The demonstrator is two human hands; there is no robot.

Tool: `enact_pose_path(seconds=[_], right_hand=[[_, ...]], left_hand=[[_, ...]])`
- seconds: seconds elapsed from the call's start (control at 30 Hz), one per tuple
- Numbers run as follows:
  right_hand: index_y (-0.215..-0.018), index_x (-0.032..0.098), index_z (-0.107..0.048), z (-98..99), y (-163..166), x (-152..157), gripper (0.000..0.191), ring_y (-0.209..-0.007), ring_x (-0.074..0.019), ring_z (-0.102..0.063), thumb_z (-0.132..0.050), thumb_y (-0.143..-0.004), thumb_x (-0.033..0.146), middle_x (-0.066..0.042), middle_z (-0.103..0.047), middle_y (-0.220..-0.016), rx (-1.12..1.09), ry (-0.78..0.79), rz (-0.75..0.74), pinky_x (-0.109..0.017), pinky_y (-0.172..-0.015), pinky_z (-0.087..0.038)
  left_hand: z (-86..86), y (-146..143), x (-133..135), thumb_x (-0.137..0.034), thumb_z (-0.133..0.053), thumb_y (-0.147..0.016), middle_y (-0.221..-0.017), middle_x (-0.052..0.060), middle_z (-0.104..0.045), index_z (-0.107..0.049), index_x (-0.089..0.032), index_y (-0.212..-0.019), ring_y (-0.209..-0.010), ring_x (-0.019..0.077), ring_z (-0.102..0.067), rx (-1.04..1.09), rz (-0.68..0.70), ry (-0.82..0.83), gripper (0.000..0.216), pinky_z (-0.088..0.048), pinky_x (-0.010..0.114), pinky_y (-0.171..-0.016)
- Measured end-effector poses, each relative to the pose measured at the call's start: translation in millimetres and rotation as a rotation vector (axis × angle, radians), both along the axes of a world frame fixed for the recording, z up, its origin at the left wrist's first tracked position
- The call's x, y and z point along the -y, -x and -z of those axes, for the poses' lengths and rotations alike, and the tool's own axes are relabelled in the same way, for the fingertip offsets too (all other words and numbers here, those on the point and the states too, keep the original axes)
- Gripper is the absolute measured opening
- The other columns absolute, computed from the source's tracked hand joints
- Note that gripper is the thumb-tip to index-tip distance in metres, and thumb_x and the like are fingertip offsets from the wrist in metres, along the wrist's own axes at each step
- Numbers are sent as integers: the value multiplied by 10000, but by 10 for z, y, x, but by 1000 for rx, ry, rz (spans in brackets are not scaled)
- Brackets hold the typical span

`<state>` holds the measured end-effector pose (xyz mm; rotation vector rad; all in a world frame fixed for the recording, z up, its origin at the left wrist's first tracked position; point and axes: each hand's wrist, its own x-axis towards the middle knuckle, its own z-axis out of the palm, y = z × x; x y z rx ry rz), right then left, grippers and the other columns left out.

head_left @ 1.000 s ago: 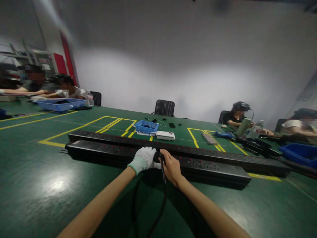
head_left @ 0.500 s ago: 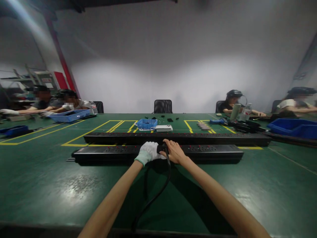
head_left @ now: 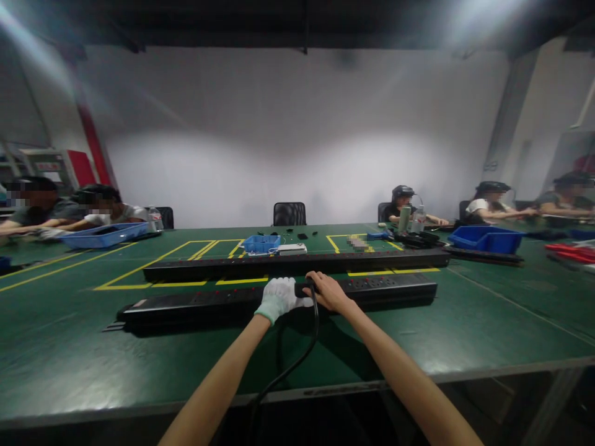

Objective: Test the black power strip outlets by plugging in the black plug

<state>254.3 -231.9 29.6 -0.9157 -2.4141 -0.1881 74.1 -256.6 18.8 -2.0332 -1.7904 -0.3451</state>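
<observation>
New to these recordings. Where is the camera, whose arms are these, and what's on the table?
The camera sits on a person's head, looking forward and down, so both arms are that person's own. The left hand, in a white glove, rests on the near power strip. The right hand closes round a black plug whose cable drops over the edge of the green table. Behind lie a second strip, a blue tray and a white device. Other people sit around.

Both hands, left hand (head_left: 279, 296) gloved and right hand (head_left: 326, 291) bare, grip a plug (head_left: 303, 288) on the power strip (head_left: 274, 298).
</observation>
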Motion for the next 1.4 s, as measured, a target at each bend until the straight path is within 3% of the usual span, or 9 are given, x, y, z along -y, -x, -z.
enact_pose_path(seconds=[0.3, 0.57, 0.8, 0.97, 1.2, 1.4], right_hand=[[-1127, 207, -450, 14, -40, 20, 431, -916, -200, -534, -561, -818, 486, -69, -529, -1037, -24, -21, -59, -308, -792, -389], [-1172, 151, -447, 75, -16, 126, 516, -955, -253, -500, -515, -819, 520, -120, -536, -1051, -14, -153, -74, -397, -868, -357], [-1286, 127, -361, 148, -59, 169, 617, -1038, -276, -482, -537, -813, 483, -154, -521, -1141, -79, -197, -88, -441, -922, -337], [-1240, 154, -411, 188, -60, 192, 619, -1041, -284, -485, -603, -761, 496, -148, -522, -1136, -124, -200, -95, -454, -922, -351], [-1212, 159, -436, 147, -72, 147, 675, -1019, -282, -501, -659, -699, 536, -136, -537, -1104, -163, -148, -117, -441, -908, -374], [-1238, 152, -436, 122, -76, 152, 674, -1012, -271, -499, -654, -708, 506, -130, -545, -1098, -124, -169, -98, -417, -894, -361]], left_hand=[[62, 19, 99, -797, -414, -647, -869, 166, -589, -574, -135, -879, -846, 309, -544, -24, 42, -101, 719, -348, 433, -816], [82, -1, 166, -774, -430, -654, -841, 162, -581, -574, -81, -947, -820, 294, -551, -58, 93, -150, 765, -225, 471, -994], [175, -27, 223, -730, -474, -660, -1036, 216, -559, -522, -37, -1113, -1005, 357, -506, -61, 73, -183, 829, -223, 495, -1011], [129, -47, 278, -709, -576, -586, -1263, 228, -446, -432, -81, -1237, -1187, 400, -373, -37, 3, 12, 916, -241, 501, -999], [-235, 63, 230, -766, -600, -473, -1029, 101, -611, -522, -213, -1117, -910, 318, -589, -6, 73, 265, 852, -433, 399, -768], [-475, 199, 63, -801, -567, -474, -869, 4, -682, -639, -271, -977, -761, 219, -640, 39, 173, 507, 734, -431, 256, -621]])
